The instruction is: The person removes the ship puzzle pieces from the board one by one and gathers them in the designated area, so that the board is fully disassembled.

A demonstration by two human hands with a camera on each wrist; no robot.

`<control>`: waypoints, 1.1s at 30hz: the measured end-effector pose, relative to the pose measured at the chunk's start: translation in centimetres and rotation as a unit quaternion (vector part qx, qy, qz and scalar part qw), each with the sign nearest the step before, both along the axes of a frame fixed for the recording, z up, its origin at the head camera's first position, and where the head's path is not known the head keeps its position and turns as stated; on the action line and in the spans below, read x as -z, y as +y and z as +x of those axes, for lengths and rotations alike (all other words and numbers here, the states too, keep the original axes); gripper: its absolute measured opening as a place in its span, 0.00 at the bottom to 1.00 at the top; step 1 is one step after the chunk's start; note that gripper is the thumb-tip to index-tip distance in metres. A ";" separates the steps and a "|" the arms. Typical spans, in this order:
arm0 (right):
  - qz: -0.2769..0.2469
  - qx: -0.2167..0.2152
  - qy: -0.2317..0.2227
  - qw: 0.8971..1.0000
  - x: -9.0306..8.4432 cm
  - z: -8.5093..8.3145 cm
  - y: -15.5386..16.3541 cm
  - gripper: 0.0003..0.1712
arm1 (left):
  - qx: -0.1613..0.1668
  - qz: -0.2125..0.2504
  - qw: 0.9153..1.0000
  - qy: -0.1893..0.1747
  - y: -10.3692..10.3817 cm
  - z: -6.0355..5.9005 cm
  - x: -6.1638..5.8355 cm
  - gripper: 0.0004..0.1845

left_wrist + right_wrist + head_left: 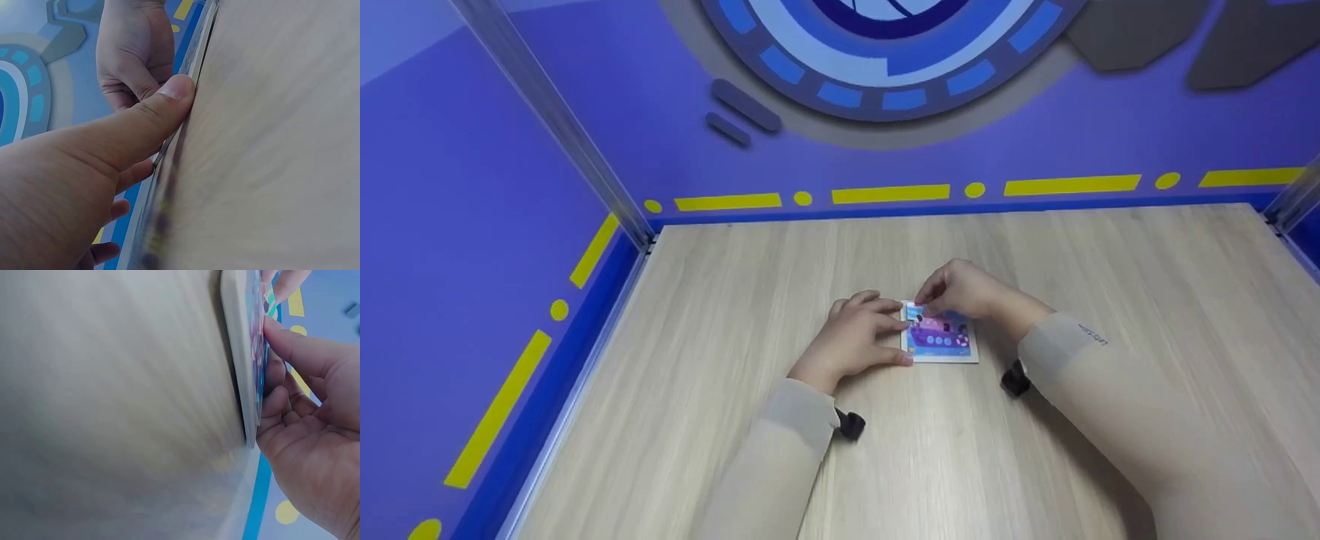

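A small square picture puzzle (941,346) with a white border and a purple ship on blue lies flat on the wooden table. My left hand (851,337) rests at its left side with fingers spread, thumb by the near left corner and fingertips along the edge. From the far side my right hand (966,291) reaches over the puzzle, thumb and curled index finger pinching a small puzzle piece (913,310) at its far left corner. The right fingertips partly hide this piece. In the right wrist view, the board (239,343) shows edge-on as a thick white slab beside the right thumb.
The wooden table (750,300) stretches around both hands. A blue-purple back wall (885,165) with yellow dashes borders its far edge, and a similar side wall (472,262) stands at left. Black wrist mounts (851,426) stick out beneath both beige sleeves.
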State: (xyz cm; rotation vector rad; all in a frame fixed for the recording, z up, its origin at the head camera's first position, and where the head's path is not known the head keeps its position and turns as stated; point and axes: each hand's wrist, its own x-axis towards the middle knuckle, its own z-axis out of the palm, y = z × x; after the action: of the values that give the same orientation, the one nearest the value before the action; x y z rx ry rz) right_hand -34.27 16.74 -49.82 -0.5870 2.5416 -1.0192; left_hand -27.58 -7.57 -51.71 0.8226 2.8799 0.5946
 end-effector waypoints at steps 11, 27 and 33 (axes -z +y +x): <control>0.049 0.019 0.014 0.999 -0.4 0.6 -0.4 0.09 | 0.012 -0.010 1.000 -0.009 0.2 0.1 -0.3 0.35; 0.024 0.026 -0.002 0.999 -0.2 0.8 -1.0 0.09 | 0.029 0.004 0.999 -0.025 -0.1 -0.1 -0.1 0.36; 0.000 0.018 0.006 1.000 0.0 0.6 -0.6 0.07 | 0.037 0.008 0.999 -0.018 0.0 -0.1 -0.1 0.36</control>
State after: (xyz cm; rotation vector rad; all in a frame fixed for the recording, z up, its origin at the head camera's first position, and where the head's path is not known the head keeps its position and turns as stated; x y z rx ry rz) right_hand -33.70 16.12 -49.77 -0.5495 2.5710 -1.0305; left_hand -27.65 -7.57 -51.57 0.9061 2.8022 0.6195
